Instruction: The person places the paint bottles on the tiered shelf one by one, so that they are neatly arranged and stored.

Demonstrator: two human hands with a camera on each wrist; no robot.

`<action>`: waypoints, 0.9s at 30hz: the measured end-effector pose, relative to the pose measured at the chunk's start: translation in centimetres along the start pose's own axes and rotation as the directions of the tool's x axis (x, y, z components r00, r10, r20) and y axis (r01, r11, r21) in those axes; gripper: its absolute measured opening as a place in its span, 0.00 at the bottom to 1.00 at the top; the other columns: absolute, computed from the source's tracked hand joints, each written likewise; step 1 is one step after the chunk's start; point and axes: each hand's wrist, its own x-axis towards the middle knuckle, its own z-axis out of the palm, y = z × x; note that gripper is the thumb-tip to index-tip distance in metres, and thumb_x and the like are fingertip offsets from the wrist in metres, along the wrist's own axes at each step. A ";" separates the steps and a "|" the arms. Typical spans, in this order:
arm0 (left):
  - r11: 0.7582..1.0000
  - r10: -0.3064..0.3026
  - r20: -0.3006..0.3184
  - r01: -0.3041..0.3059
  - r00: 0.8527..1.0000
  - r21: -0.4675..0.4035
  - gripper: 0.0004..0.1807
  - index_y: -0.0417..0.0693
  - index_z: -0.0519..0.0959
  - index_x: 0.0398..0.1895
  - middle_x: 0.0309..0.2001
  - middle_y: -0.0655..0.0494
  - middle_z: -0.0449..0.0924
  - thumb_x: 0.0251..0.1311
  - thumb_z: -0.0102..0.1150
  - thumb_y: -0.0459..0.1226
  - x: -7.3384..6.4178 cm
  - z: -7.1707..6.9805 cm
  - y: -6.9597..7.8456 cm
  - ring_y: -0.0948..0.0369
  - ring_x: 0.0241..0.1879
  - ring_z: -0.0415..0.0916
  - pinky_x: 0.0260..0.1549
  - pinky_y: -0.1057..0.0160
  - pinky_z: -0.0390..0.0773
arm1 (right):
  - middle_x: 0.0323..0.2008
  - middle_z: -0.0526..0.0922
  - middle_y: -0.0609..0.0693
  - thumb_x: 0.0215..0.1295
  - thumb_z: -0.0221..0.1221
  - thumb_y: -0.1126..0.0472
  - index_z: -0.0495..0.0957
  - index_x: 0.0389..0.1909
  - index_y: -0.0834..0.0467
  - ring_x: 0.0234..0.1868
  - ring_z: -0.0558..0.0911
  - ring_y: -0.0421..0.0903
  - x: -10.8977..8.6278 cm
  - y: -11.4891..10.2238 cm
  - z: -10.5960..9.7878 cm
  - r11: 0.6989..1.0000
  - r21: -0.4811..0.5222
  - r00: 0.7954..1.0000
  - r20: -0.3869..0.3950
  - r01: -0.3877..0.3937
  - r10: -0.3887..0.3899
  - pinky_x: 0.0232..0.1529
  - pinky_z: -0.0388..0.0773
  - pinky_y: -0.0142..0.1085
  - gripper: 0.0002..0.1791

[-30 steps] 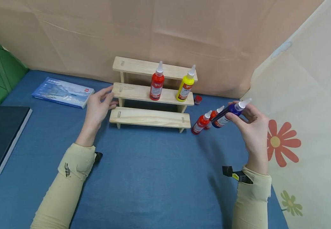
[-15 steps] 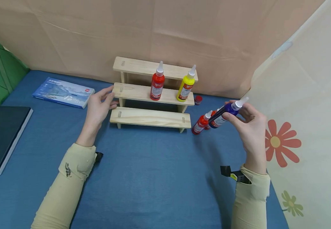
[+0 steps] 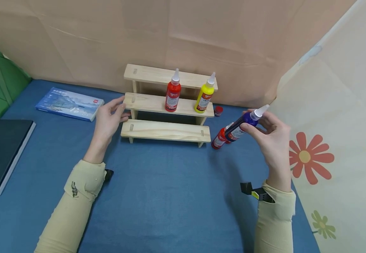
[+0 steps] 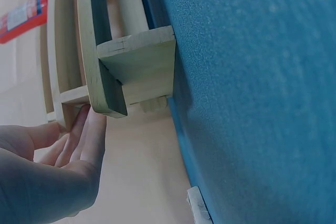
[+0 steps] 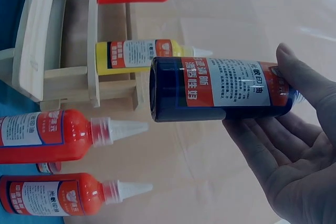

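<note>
My right hand point(image 3: 273, 140) holds a dark blue ink bottle point(image 5: 220, 88) between thumb and fingers, off the table and tilted, its white nozzle pointing up and right. Below it two red bottles point(image 3: 218, 140) stand on the table, partly hidden behind the blue one in the head view. My left hand point(image 3: 107, 121) pinches the left end of the three-tier wooden shelf point(image 3: 165, 130) at its middle tier, thumb on one side and fingers on the other. A red bottle point(image 3: 172, 95) and a yellow bottle point(image 3: 204, 98) stand upright on that middle tier.
A small red-capped jar point(image 3: 218, 111) sits by the shelf's right end. At the left lie a blue flat box point(image 3: 69, 103) and a dark notebook point(image 3: 4, 156). A beige sheet point(image 3: 157, 35) rises behind the shelf, and a flower-patterned wall point(image 3: 338, 116) stands on the right.
My right hand has carried the blue bottle a little to the left, toward the shelf, now overlapping the red bottles more. The left hand keeps its place on the shelf.
</note>
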 end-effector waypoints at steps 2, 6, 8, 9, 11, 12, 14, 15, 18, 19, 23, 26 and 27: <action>1.000 -0.001 0.000 0.001 1.000 -0.001 0.25 0.38 0.68 0.79 0.69 0.33 0.75 0.85 0.49 0.37 0.0 0.0 -0.1 0.41 0.54 0.85 0.46 0.71 0.87 | 0.52 0.90 0.50 0.68 0.73 0.67 0.87 0.60 0.61 0.56 0.85 0.49 0.1 -0.2 0.2 1.000 -0.007 1.000 0.002 0.003 -0.003 0.54 0.86 0.30 0.20; 1.000 -0.001 0.000 0.001 1.000 -0.002 0.25 0.37 0.68 0.79 0.70 0.33 0.75 0.85 0.50 0.37 -0.1 -0.1 0.0 0.40 0.55 0.85 0.47 0.71 0.87 | 0.52 0.90 0.50 0.67 0.74 0.66 0.87 0.60 0.61 0.56 0.85 0.47 0.3 -0.6 0.6 1.000 -0.026 1.000 0.010 0.014 -0.013 0.54 0.87 0.31 0.21; 1.000 -0.001 0.000 0.001 1.000 -0.003 0.25 0.37 0.69 0.79 0.69 0.33 0.75 0.85 0.49 0.37 -0.1 0.0 0.1 0.40 0.56 0.84 0.47 0.71 0.87 | 0.51 0.90 0.49 0.66 0.75 0.66 0.86 0.59 0.62 0.55 0.86 0.47 0.3 -0.8 0.8 0.999 -0.028 1.000 0.015 0.016 -0.016 0.55 0.87 0.32 0.21; 1.000 -0.001 0.000 0.001 1.000 -0.002 0.25 0.37 0.68 0.79 0.69 0.33 0.75 0.85 0.49 0.37 -0.1 0.0 0.1 0.39 0.56 0.84 0.47 0.71 0.87 | 0.51 0.90 0.49 0.66 0.75 0.66 0.86 0.59 0.62 0.55 0.86 0.47 0.3 -0.8 1.0 0.999 -0.032 1.000 0.017 0.017 -0.016 0.55 0.87 0.32 0.21; 1.000 -0.001 -0.001 0.001 1.000 0.000 0.25 0.37 0.68 0.79 0.69 0.33 0.75 0.85 0.49 0.37 -0.2 0.0 0.1 0.39 0.56 0.84 0.47 0.71 0.87 | 0.50 0.90 0.49 0.65 0.76 0.66 0.86 0.59 0.63 0.55 0.86 0.47 0.3 -0.9 1.2 0.999 -0.028 1.000 0.021 0.018 -0.017 0.55 0.87 0.32 0.21; 1.000 -0.001 -0.001 0.001 1.000 0.002 0.25 0.36 0.68 0.79 0.69 0.33 0.75 0.85 0.49 0.37 -0.2 0.0 0.2 0.39 0.56 0.84 0.47 0.71 0.87 | 0.50 0.90 0.48 0.65 0.76 0.66 0.86 0.59 0.63 0.55 0.86 0.46 0.3 -1.0 1.3 0.999 -0.029 1.000 0.022 0.017 -0.016 0.55 0.87 0.32 0.21; 1.000 -0.001 0.000 0.001 1.000 0.006 0.26 0.36 0.68 0.79 0.69 0.33 0.75 0.85 0.49 0.37 -0.2 0.1 0.2 0.39 0.56 0.84 0.47 0.71 0.87 | 0.49 0.90 0.48 0.65 0.76 0.66 0.86 0.59 0.64 0.55 0.86 0.46 0.3 -1.0 1.6 0.999 -0.027 1.000 0.024 0.019 -0.019 0.54 0.87 0.32 0.22; 1.000 -0.001 0.000 0.001 1.000 0.008 0.26 0.36 0.68 0.79 0.69 0.33 0.75 0.85 0.49 0.37 -0.2 0.1 0.2 0.39 0.56 0.84 0.48 0.71 0.87 | 0.49 0.90 0.47 0.65 0.76 0.67 0.86 0.59 0.65 0.54 0.86 0.46 0.3 -1.1 1.7 0.999 -0.026 0.999 0.027 0.020 -0.020 0.54 0.87 0.32 0.22; 1.000 -0.001 -0.003 0.001 1.000 0.014 0.26 0.36 0.68 0.79 0.69 0.33 0.75 0.86 0.49 0.37 -0.2 0.0 0.2 0.39 0.56 0.84 0.48 0.70 0.87 | 0.49 0.89 0.45 0.66 0.75 0.67 0.85 0.60 0.66 0.54 0.86 0.46 0.3 -1.4 2.1 1.000 -0.023 0.999 0.040 0.018 -0.017 0.54 0.87 0.31 0.22; 1.000 0.000 -0.004 0.000 1.000 0.016 0.25 0.36 0.68 0.79 0.69 0.33 0.76 0.86 0.49 0.37 -0.2 0.1 0.2 0.39 0.56 0.84 0.48 0.70 0.87 | 0.49 0.89 0.45 0.65 0.75 0.68 0.85 0.60 0.66 0.54 0.86 0.46 0.3 -1.4 2.3 1.000 -0.017 0.999 0.045 0.022 -0.021 0.53 0.87 0.31 0.22; 1.000 0.009 -0.002 -0.009 1.000 0.012 0.25 0.36 0.68 0.79 0.69 0.33 0.76 0.85 0.49 0.37 -0.2 0.1 0.1 0.38 0.56 0.84 0.48 0.70 0.87 | 0.49 0.89 0.45 0.65 0.75 0.69 0.85 0.59 0.66 0.54 0.86 0.47 0.5 -1.7 3.0 0.999 0.008 0.998 0.063 0.032 -0.032 0.53 0.88 0.32 0.22; 1.000 0.012 0.001 -0.012 1.000 0.004 0.25 0.37 0.68 0.79 0.69 0.33 0.75 0.85 0.49 0.37 -0.1 0.0 0.0 0.36 0.56 0.83 0.47 0.71 0.87 | 0.51 0.89 0.47 0.66 0.74 0.68 0.84 0.60 0.67 0.54 0.86 0.47 0.6 -2.0 3.5 0.999 0.004 0.996 0.077 0.033 -0.033 0.54 0.88 0.32 0.22; 1.000 0.012 0.001 -0.012 1.000 0.003 0.25 0.37 0.68 0.80 0.69 0.32 0.75 0.85 0.49 0.37 -0.1 0.0 -0.1 0.36 0.56 0.83 0.47 0.72 0.87 | 0.52 0.89 0.47 0.66 0.74 0.68 0.84 0.61 0.66 0.55 0.85 0.47 0.6 -2.2 3.7 1.000 -0.005 0.996 0.081 0.031 -0.031 0.54 0.88 0.32 0.23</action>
